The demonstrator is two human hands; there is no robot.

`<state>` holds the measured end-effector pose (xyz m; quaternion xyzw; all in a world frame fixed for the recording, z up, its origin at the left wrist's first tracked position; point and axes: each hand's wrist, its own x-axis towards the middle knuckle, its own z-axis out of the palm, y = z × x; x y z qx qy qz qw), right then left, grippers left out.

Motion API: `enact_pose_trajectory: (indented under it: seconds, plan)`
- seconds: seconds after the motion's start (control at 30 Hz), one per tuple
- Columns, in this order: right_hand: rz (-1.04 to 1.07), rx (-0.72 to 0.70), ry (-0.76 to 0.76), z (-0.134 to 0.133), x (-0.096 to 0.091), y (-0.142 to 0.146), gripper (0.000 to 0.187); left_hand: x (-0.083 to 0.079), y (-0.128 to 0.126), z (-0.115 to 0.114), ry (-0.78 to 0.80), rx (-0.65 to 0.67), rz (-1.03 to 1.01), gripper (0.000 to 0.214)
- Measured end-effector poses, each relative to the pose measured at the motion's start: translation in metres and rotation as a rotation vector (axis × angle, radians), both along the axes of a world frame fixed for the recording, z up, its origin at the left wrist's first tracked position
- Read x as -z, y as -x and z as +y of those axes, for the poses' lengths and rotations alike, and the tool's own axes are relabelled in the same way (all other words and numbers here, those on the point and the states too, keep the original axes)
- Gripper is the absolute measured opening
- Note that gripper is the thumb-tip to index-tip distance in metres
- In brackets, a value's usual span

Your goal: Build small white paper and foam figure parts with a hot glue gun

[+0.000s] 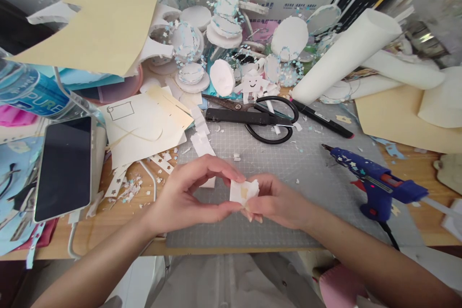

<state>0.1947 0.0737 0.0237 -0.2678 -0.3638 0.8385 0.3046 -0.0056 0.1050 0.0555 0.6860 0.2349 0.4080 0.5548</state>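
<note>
Between my two hands, over the front of the grey cutting mat (202,231), is a small piece of white paper (236,193) with a yellowish patch on it. My left hand (197,192) pinches its left edge between thumb and fingertips. The right edge is gripped by my right hand (274,202), its thumb pressed on the front and the other fingers partly hidden behind. Beyond the hands lie black-handled scissors (272,106) and a black utility knife (238,116). A blue glue gun (378,178) rests to the right, its nozzle pointing left.
A phone (67,168) leans at the left near a water bottle (36,86) and drawn-on paper sheets (140,125). White foam discs (193,79) and star garlands crowd the back. A white paper roll (346,55) and a black marker (323,119) lie at the right. Paper scraps (132,187) litter the table.
</note>
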Motion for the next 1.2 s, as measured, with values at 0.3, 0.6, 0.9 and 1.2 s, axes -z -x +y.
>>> enact_pose_trajectory:
  seconds: [0.3, 0.6, 0.9, 1.2]
  plan:
    - [-0.073, 0.028, -0.039, -0.001, 0.000, -0.001, 0.011, 0.000, 0.000, 0.000, 0.033, 0.013, -0.028, 0.043]
    - [-0.165, 0.236, -0.230, 0.003, -0.016, -0.002, 0.021, 0.001, 0.000, -0.001, 0.019, -0.069, -0.066, 0.042]
    - [-0.499, 0.390, -0.820, -0.001, -0.016, -0.005, 0.006, -0.003, -0.001, 0.003, 0.025, -0.110, 0.002, 0.015]
    - [-0.617, 0.501, -0.959, -0.001, -0.016, -0.004, 0.014, -0.005, -0.002, 0.004, -0.106, -0.106, 0.150, 0.011]
